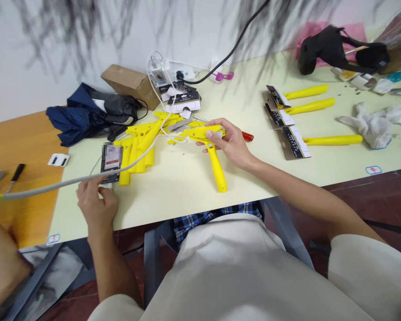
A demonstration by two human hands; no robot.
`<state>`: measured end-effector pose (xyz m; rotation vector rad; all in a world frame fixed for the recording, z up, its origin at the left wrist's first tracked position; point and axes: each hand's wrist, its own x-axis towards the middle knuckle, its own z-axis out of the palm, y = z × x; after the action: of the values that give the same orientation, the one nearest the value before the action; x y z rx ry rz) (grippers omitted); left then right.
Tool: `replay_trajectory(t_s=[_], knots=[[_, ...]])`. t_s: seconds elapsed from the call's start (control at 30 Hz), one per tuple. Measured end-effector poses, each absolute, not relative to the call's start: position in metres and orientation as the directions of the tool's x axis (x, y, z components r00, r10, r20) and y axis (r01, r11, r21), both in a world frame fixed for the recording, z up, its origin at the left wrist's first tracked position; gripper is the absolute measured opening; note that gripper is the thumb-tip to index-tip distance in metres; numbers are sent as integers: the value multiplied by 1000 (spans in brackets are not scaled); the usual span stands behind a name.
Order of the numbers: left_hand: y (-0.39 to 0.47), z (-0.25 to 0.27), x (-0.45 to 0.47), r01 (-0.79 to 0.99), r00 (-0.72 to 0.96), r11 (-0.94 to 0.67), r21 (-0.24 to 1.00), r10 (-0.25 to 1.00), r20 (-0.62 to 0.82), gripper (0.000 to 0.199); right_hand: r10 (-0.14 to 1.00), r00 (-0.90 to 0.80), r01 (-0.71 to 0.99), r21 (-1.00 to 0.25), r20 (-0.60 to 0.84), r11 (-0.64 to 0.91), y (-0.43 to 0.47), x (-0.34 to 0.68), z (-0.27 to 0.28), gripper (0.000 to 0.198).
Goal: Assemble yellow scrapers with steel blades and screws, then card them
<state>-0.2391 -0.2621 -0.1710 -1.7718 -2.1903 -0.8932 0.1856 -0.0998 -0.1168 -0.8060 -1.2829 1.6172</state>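
A yellow T-shaped tool with a straight handle (218,170) is gripped at its head by my right hand (232,142), with the handle pointing down toward the table's front edge. My left hand (98,200) has its fingers closed on the lower edge of a black printed packaging card (111,161). Just right of that card lies a pile of similar yellow tools (142,142), several of them overlapping. A red-handled tool (247,136) shows behind my right hand, its other end partly hidden.
Three yellow tools (332,140) with black-and-white cards on their heads lie at right. More cards (184,103) are stacked near the power strip (187,73) and cardboard box (132,84). A grey cable (87,177) crosses above my left hand. A folded dark umbrella (76,116) lies at left.
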Motion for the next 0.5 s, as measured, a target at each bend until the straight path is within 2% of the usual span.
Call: replay_trajectory(t_s=[0.13, 0.3, 0.5], knots=[[-262, -170, -232, 958, -231, 86, 274, 797, 558, 46, 921, -386, -257, -965, 58, -48, -102, 186, -115, 64], [-263, -169, -220, 960, -238, 83, 267, 740, 629, 40, 912, -394, -301, -954, 114, -11, -103, 188, -115, 61], [-254, -174, -235, 967, -227, 113, 228, 790, 570, 46, 922, -382, -275, -960, 57, -54, -102, 188, -115, 64]])
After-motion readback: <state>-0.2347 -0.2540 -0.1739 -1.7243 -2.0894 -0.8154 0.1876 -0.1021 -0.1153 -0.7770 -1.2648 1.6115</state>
